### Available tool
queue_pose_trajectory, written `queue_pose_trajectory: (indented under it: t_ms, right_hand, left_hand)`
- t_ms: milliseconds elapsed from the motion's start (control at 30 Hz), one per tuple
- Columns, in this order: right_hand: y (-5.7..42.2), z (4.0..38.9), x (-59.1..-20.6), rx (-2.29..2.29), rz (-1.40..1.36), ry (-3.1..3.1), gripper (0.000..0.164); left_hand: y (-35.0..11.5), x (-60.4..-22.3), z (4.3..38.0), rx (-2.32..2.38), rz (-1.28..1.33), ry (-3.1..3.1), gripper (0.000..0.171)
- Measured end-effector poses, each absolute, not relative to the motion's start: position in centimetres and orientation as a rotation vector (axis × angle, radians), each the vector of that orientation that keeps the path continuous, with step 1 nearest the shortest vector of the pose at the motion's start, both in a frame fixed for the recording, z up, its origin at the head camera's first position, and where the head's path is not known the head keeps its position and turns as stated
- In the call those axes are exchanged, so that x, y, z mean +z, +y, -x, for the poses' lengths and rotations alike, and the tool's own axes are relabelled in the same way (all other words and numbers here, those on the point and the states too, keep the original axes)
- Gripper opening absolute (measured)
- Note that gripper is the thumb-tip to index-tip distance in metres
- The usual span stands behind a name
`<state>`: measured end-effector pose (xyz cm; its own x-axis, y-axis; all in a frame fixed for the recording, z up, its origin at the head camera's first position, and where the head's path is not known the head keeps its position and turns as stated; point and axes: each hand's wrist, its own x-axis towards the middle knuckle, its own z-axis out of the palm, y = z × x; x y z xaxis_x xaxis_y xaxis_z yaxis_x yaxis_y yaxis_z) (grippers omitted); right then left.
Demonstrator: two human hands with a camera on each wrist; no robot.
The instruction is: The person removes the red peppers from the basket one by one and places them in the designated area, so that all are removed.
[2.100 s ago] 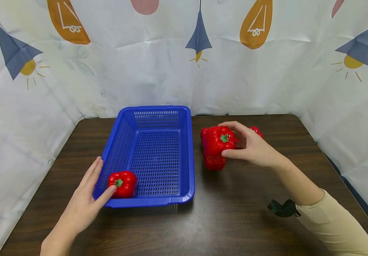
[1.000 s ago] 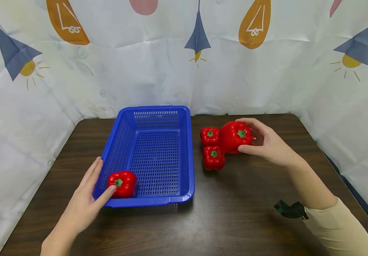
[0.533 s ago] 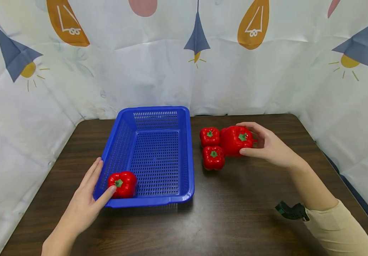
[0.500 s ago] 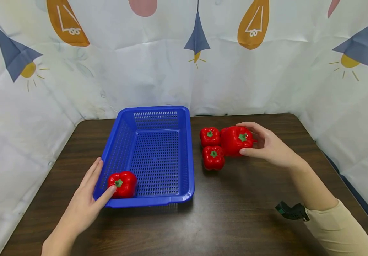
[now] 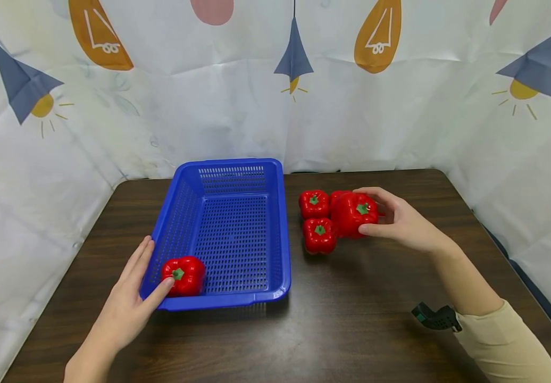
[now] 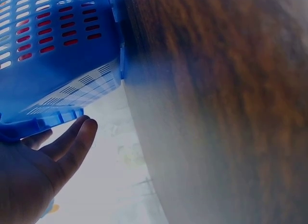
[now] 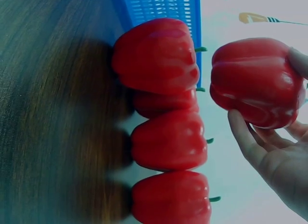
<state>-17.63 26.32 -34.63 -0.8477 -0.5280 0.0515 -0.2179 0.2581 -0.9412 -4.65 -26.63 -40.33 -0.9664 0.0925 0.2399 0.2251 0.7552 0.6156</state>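
Observation:
My right hand (image 5: pixel 395 221) holds a glossy red bell pepper (image 5: pixel 353 214) with a green stem, thumb on the near side and fingers on the far side. In the right wrist view this pepper (image 7: pixel 257 82) is lifted above a row of standing peppers (image 7: pixel 168 139), apart from them. In the head view two of the standing ones, a far pepper (image 5: pixel 314 204) and a near pepper (image 5: pixel 319 235), show left of it; others are mostly hidden behind it. My left hand (image 5: pixel 124 303) rests straight-fingered on the left rim of a blue perforated basket (image 5: pixel 286 234). Inside its near left corner lies one pepper (image 5: pixel 185 275).
The dark wood table (image 5: pixel 342 324) bears everything. A white printed curtain (image 5: pixel 237 117) rises behind it and along both sides. A black wrist device (image 5: pixel 435 317) sits at the right sleeve's cuff.
My right hand has carried the pepper rightward from above the two left peppers, uncovering them, and then shifted slightly toward me. The left hand, the basket and its pepper stay put.

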Motion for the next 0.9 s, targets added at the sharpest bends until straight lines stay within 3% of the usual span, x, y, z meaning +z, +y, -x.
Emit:
queue_pose_trajectory:
  t_ms: [900]
  right_hand:
    - [27.7, 16.8, -36.3, -1.589, 0.613, 2.261, 0.069]
  left_hand:
    - [-26.5, -40.3, 4.7, -1.001, 0.252, -2.751, 0.085]
